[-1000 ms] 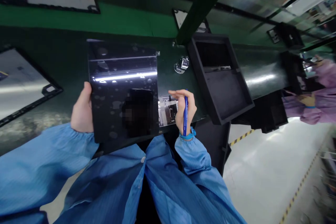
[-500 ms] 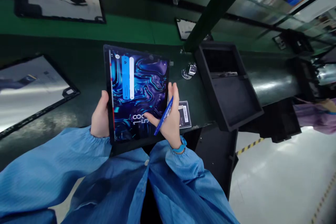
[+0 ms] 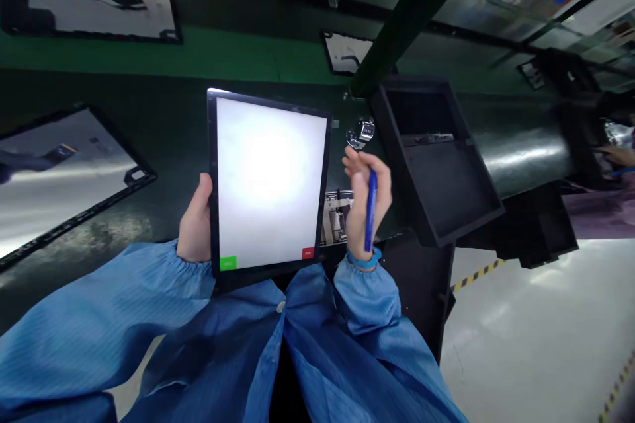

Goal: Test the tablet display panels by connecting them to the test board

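Observation:
A tablet (image 3: 270, 178) faces up at me, its screen glowing plain white with a green box in the lower left corner and a red one in the lower right. My left hand (image 3: 196, 221) grips its left edge, thumb along the side and fingers hidden beneath. To the right of the tablet, apart from it, my right hand (image 3: 366, 201) holds a blue pen (image 3: 370, 210) with its fingers curled. Just beyond those fingertips lies a small silver tally counter (image 3: 361, 133). A printed card (image 3: 337, 217) shows partly between the tablet and my right hand.
A black open tray (image 3: 439, 165) stands on the bench to the right. On the left lies a large display panel (image 3: 69, 172), with another panel (image 3: 94, 3) behind it. A green post (image 3: 411, 20) rises beyond the tray. Farther right is a person's purple sleeve (image 3: 595, 215).
The tablet's screen has gone from a colourful lock screen to plain white with corner boxes. My right hand has moved right, off the tablet, still with the pen.

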`<state>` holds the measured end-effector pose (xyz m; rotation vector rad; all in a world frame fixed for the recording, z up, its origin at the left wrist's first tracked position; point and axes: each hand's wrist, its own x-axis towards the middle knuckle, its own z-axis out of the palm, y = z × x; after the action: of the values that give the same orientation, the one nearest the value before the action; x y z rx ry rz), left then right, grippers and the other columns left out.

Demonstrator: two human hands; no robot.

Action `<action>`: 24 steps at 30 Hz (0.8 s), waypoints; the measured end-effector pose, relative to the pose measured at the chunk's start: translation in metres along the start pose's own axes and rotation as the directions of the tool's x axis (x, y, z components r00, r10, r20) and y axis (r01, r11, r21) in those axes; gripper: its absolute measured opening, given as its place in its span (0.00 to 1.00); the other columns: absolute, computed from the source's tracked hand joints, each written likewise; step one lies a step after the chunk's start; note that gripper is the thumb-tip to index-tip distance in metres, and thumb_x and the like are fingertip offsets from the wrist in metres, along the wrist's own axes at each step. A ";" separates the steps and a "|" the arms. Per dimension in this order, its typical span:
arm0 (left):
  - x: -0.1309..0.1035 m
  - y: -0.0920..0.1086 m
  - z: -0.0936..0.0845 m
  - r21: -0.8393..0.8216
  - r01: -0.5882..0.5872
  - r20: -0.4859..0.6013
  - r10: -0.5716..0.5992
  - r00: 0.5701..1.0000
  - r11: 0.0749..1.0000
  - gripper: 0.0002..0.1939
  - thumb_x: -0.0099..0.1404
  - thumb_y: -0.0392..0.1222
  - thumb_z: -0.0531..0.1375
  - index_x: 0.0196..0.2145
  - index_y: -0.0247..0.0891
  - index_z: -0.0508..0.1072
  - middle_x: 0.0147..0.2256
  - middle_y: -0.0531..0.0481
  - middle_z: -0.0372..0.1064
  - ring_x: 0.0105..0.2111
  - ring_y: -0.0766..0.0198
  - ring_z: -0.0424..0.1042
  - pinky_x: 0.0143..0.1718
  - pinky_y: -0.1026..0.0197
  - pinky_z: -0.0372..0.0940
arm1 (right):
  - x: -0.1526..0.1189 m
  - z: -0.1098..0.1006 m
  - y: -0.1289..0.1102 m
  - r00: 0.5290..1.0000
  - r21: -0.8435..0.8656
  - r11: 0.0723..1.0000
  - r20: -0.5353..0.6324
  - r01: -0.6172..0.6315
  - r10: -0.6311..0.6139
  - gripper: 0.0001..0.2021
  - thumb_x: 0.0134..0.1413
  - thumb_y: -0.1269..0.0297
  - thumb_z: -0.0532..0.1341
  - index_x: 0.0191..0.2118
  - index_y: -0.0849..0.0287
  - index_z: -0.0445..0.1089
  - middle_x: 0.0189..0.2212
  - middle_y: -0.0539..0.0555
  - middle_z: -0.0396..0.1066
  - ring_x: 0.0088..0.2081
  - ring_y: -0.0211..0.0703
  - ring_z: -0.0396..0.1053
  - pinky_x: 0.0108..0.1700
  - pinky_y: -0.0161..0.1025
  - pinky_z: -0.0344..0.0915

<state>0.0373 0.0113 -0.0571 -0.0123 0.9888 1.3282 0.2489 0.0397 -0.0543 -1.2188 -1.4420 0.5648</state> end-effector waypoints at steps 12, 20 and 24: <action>-0.009 -0.004 0.001 0.033 0.036 -0.045 -0.035 0.998 0.999 0.18 0.72 0.51 0.56 0.46 0.36 0.79 0.41 0.48 0.82 0.53 0.49 0.75 0.58 0.51 0.70 | 0.052 -0.010 -0.011 0.964 -0.590 0.766 0.098 0.255 -0.246 0.13 0.69 0.54 0.55 0.40 0.54 0.72 0.52 0.56 0.77 0.56 0.52 0.73 0.59 0.52 0.68; 0.000 -0.007 -0.018 0.071 0.047 0.030 -0.049 0.998 0.996 0.21 0.60 0.57 0.68 0.44 0.40 0.80 0.40 0.51 0.82 0.40 0.52 0.81 0.43 0.58 0.77 | 0.049 -0.010 -0.012 0.923 -0.623 0.695 0.122 0.357 -0.365 0.12 0.69 0.58 0.55 0.37 0.54 0.73 0.50 0.56 0.78 0.57 0.52 0.74 0.58 0.50 0.71; -0.007 -0.003 -0.015 0.085 0.164 0.206 -0.178 0.962 0.983 0.28 0.55 0.66 0.68 0.43 0.41 0.81 0.43 0.48 0.81 0.45 0.45 0.80 0.42 0.53 0.78 | 0.027 -0.022 -0.027 0.710 -0.623 0.471 0.201 0.624 -0.674 0.07 0.66 0.59 0.60 0.36 0.51 0.73 0.53 0.52 0.78 0.57 0.52 0.74 0.53 0.48 0.73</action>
<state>0.0318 -0.0037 -0.0637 0.0924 0.8295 1.1120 0.2630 0.0478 -0.0134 -1.0377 -1.9691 -0.5933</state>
